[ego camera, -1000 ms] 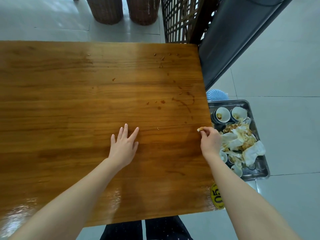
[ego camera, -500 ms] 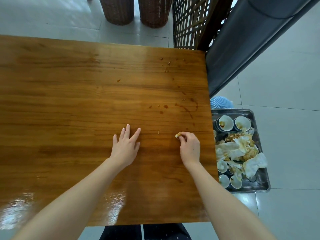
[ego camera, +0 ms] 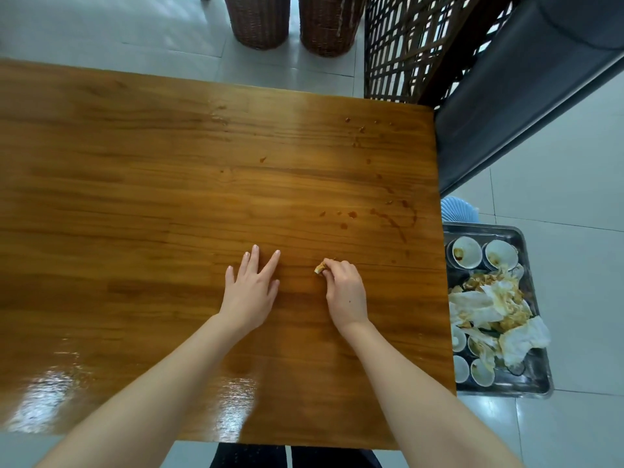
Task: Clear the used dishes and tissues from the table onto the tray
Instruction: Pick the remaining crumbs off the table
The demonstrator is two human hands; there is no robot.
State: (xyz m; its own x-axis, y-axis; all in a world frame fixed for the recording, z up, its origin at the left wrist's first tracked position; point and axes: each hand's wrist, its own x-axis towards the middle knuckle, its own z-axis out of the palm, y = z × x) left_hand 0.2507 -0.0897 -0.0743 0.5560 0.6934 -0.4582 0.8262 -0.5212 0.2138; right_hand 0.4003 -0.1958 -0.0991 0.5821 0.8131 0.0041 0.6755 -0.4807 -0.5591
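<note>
My right hand (ego camera: 344,292) pinches a small stained wad of tissue (ego camera: 319,267) against the wooden table (ego camera: 135,204), a little right of the middle. Flat on the wood just to its left lies my left hand (ego camera: 251,288), fingers straight and spread. Brown sauce spots and smears (ego camera: 391,217) mark the table's right side. Beside the table's right edge, on the floor, a metal tray (ego camera: 537,388) holds several small white bowls (ego camera: 466,253) and a heap of stained tissues (ego camera: 496,309).
Two wicker baskets (ego camera: 260,21) stand on the tiled floor beyond the far edge. A wooden lattice screen (ego camera: 405,45) and a dark padded bench (ego camera: 526,96) rise at the far right. A pale blue pleated object (ego camera: 457,211) lies behind the tray.
My right hand has slid left across the table from the right edge near the tray toward the middle, still pinching the tissue wad. My left hand stays flat in place.
</note>
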